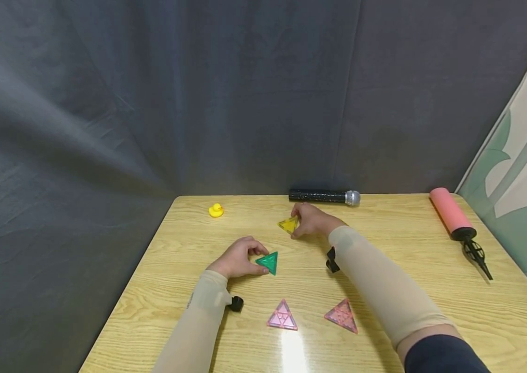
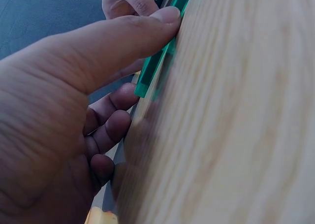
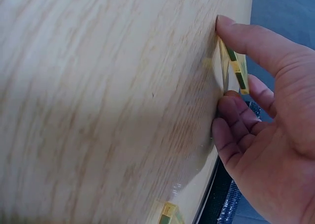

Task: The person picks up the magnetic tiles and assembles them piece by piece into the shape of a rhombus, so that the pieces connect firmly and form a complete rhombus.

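Observation:
Between the thumb and fingers of my left hand (image 1: 240,258) is a green triangular magnetic tile (image 1: 269,262). In the left wrist view the thumb lies along this green tile (image 2: 155,66), close to the tabletop. Farther back, my right hand (image 1: 311,220) pinches a yellow triangular magnetic tile (image 1: 288,225) by its edges. The right wrist view shows that yellow tile (image 3: 237,69) tilted against the wood. A second yellow piece (image 3: 169,214) shows at that view's lower edge, mostly cut off. Two pink triangular tiles, one left (image 1: 283,316) and one right (image 1: 342,316), lie apart nearer me.
A yellow rubber duck (image 1: 216,210) sits at the back left of the wooden table (image 1: 174,290). Behind my right hand lies a black microphone (image 1: 324,196). A pink hand pump (image 1: 454,215) lies at the right. A dark curtain (image 1: 263,103) hangs behind the table.

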Demonstrator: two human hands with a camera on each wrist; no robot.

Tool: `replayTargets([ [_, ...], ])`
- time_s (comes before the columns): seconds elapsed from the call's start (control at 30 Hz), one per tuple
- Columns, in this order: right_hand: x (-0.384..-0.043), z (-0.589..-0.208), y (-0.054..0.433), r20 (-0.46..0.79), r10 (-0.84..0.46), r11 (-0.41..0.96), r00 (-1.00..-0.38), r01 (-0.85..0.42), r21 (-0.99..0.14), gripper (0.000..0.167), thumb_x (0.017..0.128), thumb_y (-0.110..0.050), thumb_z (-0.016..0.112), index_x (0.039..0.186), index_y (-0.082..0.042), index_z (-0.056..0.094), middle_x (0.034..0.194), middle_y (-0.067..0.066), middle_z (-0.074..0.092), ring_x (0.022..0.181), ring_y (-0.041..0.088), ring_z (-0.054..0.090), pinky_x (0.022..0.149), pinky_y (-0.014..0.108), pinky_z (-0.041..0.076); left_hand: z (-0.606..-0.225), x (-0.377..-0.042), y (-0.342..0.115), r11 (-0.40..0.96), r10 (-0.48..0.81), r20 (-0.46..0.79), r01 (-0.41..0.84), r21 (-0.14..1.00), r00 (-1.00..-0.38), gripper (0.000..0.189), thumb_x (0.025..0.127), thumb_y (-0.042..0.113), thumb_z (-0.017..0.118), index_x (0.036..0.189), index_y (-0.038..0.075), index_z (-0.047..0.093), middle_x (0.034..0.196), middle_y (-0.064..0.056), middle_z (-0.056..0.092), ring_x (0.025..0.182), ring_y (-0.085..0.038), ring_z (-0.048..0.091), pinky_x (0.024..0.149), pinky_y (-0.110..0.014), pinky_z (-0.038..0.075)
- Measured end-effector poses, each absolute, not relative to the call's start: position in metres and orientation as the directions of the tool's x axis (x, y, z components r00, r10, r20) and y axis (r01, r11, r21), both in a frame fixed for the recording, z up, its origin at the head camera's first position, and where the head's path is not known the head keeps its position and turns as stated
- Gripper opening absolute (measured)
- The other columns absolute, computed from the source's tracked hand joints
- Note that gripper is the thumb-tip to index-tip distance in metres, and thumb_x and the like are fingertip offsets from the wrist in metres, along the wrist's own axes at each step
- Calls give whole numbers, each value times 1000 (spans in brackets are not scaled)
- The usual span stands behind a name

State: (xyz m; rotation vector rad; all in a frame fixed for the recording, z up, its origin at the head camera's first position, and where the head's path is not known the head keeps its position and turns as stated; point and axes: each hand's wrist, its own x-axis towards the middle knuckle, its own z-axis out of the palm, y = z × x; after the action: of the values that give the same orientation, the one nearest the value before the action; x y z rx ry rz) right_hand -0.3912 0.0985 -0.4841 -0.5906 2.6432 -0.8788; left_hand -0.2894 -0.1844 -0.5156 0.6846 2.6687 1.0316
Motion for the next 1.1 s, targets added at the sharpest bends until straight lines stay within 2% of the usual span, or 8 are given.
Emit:
replayTargets([
  [0.17, -394, -489, 99, -143, -453, 713, -880, -261, -650, 68, 74, -12, 96, 126, -5, 53, 113, 13, 59, 96, 25, 55, 84, 38, 49, -516, -289, -184, 646, 488, -8, 355, 676, -873, 39, 80, 36, 94, 114, 27, 76, 106, 7, 63, 97, -13, 57, 90, -34, 50],
  [0.37, -393, -489, 102, -139, -450, 691, -882, -245, -680, 68, 74, -7, 95, 125, -5, 50, 98, 12, 58, 84, 25, 55, 75, 37, 49, -516, -289, -184, 632, 491, 3, 358, 687, -871, 37, 80, 35, 94, 113, 27, 77, 103, 7, 63, 96, -14, 57, 88, -34, 50],
  [0.57, -389, -485, 106, -111, -450, 673, -886, -254, -695, 66, 73, -4, 95, 122, -4, 51, 94, 10, 54, 84, 24, 53, 76, 37, 47, -517, -289, -184, 628, 478, 15, 353, 693, -878, 34, 81, 34, 94, 111, 27, 78, 100, 5, 63, 91, -15, 56, 84, -34, 50],
  [0.87, -391, -481, 113, -6, -468, 668, -884, -349, -657, 37, 83, 0, 86, 108, -3, 59, 89, 7, 52, 84, 23, 51, 77, 37, 45, -518, -287, -182, 631, 449, 19, 332, 701, -893, 31, 82, 34, 93, 109, 27, 79, 96, 5, 63, 87, -17, 54, 79, -35, 48],
  [1.1, -390, -477, 116, 27, -479, 645, -878, -372, -667, 25, 88, 2, 81, 105, -3, 63, 91, 7, 56, 87, 24, 52, 79, 38, 47, -519, -288, -181, 641, 433, 24, 326, 695, -901, 30, 82, 36, 92, 108, 28, 79, 94, 5, 63, 85, -16, 54, 77, -33, 48],
])
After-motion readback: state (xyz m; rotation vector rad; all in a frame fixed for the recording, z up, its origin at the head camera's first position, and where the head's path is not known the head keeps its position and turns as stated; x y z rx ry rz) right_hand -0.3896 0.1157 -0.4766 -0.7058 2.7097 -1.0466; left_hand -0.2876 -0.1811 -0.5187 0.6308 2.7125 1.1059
